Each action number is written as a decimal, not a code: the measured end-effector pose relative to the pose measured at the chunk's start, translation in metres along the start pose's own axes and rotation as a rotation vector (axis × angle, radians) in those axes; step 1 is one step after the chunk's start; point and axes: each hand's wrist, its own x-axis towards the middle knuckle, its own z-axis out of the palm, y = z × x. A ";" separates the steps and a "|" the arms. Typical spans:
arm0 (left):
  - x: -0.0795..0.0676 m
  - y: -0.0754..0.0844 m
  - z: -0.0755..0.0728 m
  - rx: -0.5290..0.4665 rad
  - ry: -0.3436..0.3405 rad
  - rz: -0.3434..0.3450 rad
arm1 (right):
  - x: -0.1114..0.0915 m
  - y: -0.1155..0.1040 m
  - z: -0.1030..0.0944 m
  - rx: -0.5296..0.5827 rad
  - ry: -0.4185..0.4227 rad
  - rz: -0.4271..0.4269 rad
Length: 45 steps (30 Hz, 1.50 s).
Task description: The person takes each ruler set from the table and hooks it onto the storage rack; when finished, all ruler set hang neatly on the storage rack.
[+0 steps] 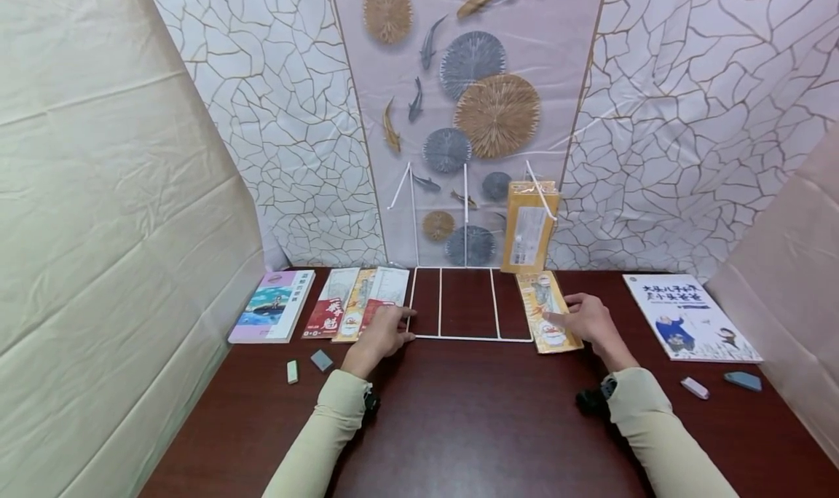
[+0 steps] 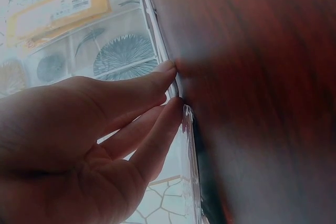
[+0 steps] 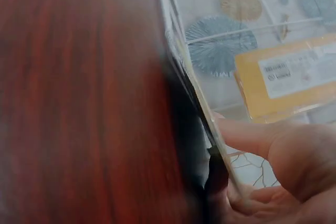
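Observation:
My left hand (image 1: pixel 380 336) is at the front left corner of a white wire rack (image 1: pixel 468 338). In the left wrist view, thumb and fingertips pinch the rack's thin bar (image 2: pixel 152 19). My right hand (image 1: pixel 590 323) grips a flat yellow packet (image 1: pixel 549 330) by its right edge, thumb on top and fingers under it. The packet lies tilted over the rack's right end; in the right wrist view, its edge (image 3: pixel 202 98) is raised off the tabletop. Behind it, another yellow packet (image 1: pixel 526 228) with a white label stands upright against the rack's rear bars.
Red-and-white and yellow packets (image 1: pixel 324 316) lie left of the rack, beside a picture book (image 1: pixel 272 309). Another book (image 1: pixel 691 319) lies at right. Small eraser-like blocks (image 1: pixel 321 360) sit before the left book, with two more (image 1: pixel 695 388) at right. A patterned cloth (image 1: pixel 295 119) hangs behind.

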 end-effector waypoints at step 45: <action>0.001 -0.003 0.000 -0.035 -0.020 0.001 | -0.071 -0.117 -0.021 0.997 0.482 -0.872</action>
